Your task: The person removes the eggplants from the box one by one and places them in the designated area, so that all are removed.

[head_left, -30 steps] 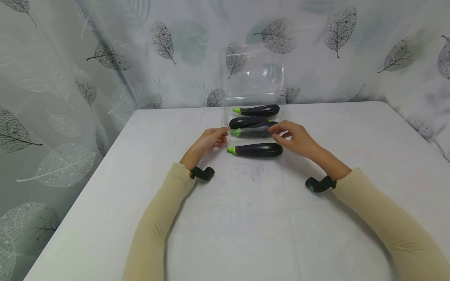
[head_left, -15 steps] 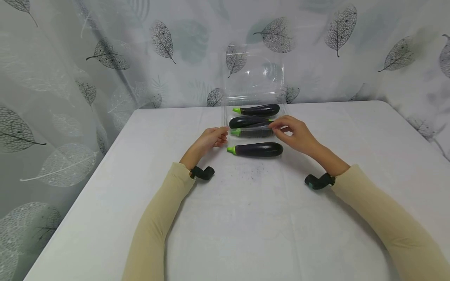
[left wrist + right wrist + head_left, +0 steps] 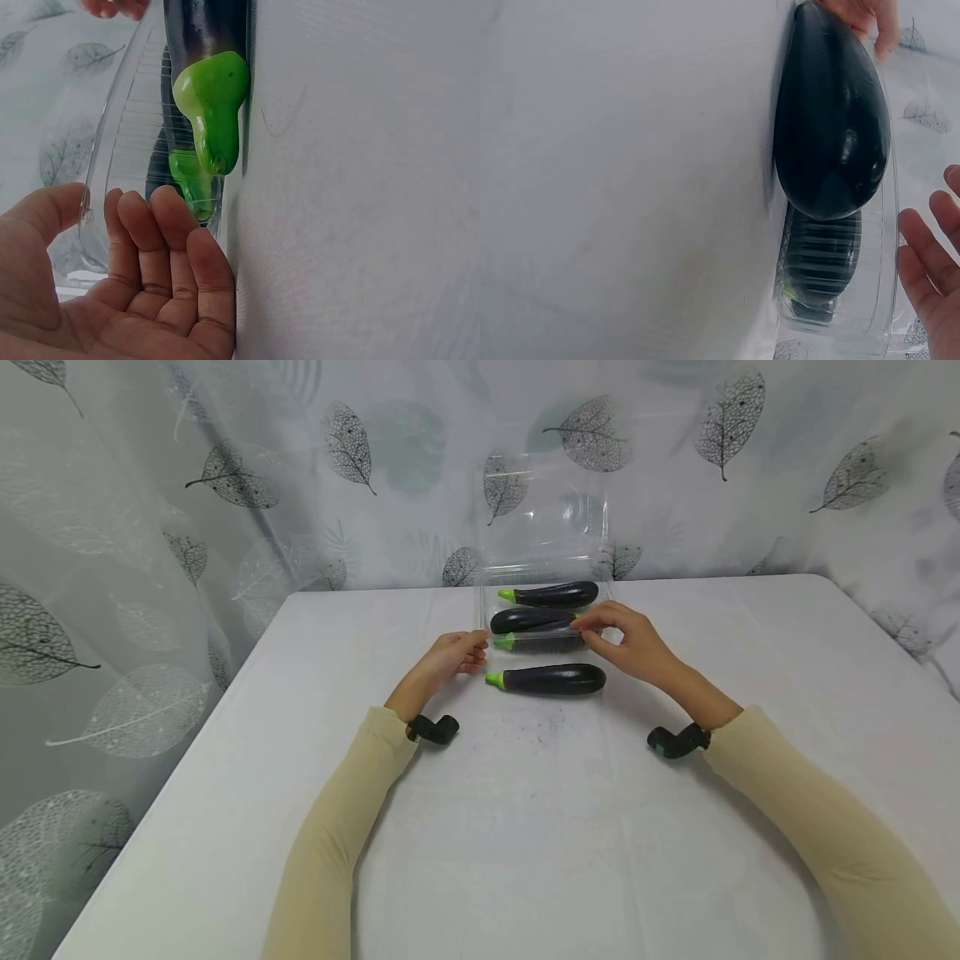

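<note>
Three dark eggplants lie in a clear plastic clamshell container: one at the back (image 3: 557, 594), a middle one (image 3: 517, 620) and a front one (image 3: 543, 644) behind the near wall. Another eggplant (image 3: 555, 679), with a green stem end (image 3: 214, 105), lies on the table before the container (image 3: 889, 247). At the container's left front corner, my left hand (image 3: 452, 658) holds the edge, thumb at the rim and fingers bent along the wall. Over the container's right side, my right hand (image 3: 626, 639) hovers with loosely bent fingers (image 3: 926, 247), apparently holding nothing.
The container's transparent lid (image 3: 543, 514) stands raised at the back, against a leaf-patterned curtain (image 3: 405, 452). A white cloth covers the table (image 3: 510, 843), whose far edge runs close behind the container.
My right hand has shifted slightly back and to the left, away from the eggplant on the table. My left hand and the eggplants stay where they were.
</note>
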The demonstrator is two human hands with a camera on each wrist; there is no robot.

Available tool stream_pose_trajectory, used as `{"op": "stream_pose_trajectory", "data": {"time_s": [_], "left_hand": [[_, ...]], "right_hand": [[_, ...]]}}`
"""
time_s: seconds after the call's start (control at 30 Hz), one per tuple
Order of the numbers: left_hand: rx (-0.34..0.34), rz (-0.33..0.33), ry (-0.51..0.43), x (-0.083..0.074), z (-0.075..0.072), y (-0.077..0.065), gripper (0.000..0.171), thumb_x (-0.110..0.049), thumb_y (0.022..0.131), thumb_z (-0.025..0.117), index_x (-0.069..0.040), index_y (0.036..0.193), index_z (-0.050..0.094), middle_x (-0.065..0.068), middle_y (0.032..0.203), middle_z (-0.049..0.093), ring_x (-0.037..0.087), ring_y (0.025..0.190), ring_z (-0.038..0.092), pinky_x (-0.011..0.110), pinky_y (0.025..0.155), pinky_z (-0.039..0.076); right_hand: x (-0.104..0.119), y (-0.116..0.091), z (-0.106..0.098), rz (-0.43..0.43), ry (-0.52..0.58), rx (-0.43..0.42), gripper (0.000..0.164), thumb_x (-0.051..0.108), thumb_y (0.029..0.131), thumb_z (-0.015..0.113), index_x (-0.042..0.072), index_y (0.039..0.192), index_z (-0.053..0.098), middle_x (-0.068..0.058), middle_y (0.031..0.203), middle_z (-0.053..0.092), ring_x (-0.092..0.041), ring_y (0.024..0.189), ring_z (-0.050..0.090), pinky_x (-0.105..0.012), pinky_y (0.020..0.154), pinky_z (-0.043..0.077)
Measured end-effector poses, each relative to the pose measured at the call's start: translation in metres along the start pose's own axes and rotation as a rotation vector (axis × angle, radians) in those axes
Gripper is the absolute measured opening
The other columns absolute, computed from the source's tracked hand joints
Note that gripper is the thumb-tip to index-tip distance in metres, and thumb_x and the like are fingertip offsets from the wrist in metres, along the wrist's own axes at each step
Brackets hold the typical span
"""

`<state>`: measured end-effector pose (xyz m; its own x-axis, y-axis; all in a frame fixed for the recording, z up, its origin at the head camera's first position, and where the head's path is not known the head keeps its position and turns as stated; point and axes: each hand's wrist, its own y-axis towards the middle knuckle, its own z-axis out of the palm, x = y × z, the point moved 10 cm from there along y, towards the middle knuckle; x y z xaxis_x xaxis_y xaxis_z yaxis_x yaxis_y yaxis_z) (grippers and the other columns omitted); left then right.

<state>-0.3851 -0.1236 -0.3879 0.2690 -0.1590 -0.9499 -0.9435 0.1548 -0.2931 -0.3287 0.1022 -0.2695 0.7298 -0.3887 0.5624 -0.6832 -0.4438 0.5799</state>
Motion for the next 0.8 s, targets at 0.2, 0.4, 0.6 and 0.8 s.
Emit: {"op": "stream_pose_trajectory", "data": {"time_s": [0.2, 0.4, 0.6, 0.8], "left_hand": [[-0.003, -0.005, -0.002, 0.001, -0.001, 0.000, 0.038, -0.032, 0.099, 0.058, 0.005, 0.109, 0.057, 0.000, 0.081, 0.055, 0.011, 0.074, 0.057, 0.019, 0.067, 0.048], [0.001, -0.002, 0.000, 0.001, -0.001, 0.000, 0.039, -0.032, 0.099, 0.058, 0.005, 0.109, 0.057, 0.000, 0.080, 0.054, 0.010, 0.074, 0.058, 0.019, 0.067, 0.048], [0.005, -0.004, 0.002, 0.001, 0.000, 0.000, 0.040, -0.032, 0.099, 0.057, 0.006, 0.111, 0.056, 0.000, 0.080, 0.054, 0.009, 0.073, 0.057, 0.019, 0.067, 0.048], [0.004, -0.007, 0.013, 0.000, 0.000, 0.000, 0.040, -0.033, 0.099, 0.057, 0.005, 0.111, 0.057, 0.000, 0.082, 0.054, 0.010, 0.074, 0.057, 0.019, 0.068, 0.048]], "right_hand": [[-0.015, 0.003, 0.003, -0.007, 0.006, 0.017, 0.018, -0.015, 0.086, 0.062, -0.010, 0.103, 0.067, -0.023, 0.100, 0.063, -0.016, 0.088, 0.057, -0.010, 0.081, 0.044], [-0.032, 0.006, 0.006, 0.014, 0.036, 0.044, 0.020, -0.010, 0.091, 0.060, -0.003, 0.107, 0.069, -0.017, 0.103, 0.065, -0.011, 0.093, 0.056, -0.009, 0.083, 0.043], [-0.038, 0.009, 0.008, 0.024, 0.040, 0.065, 0.021, -0.011, 0.091, 0.058, -0.004, 0.107, 0.068, -0.019, 0.103, 0.064, -0.012, 0.094, 0.056, -0.008, 0.082, 0.043], [-0.046, 0.015, 0.011, 0.043, 0.006, 0.099, 0.021, -0.011, 0.091, 0.055, -0.004, 0.106, 0.068, -0.018, 0.105, 0.064, -0.025, 0.098, 0.057, -0.021, 0.084, 0.049]]}}
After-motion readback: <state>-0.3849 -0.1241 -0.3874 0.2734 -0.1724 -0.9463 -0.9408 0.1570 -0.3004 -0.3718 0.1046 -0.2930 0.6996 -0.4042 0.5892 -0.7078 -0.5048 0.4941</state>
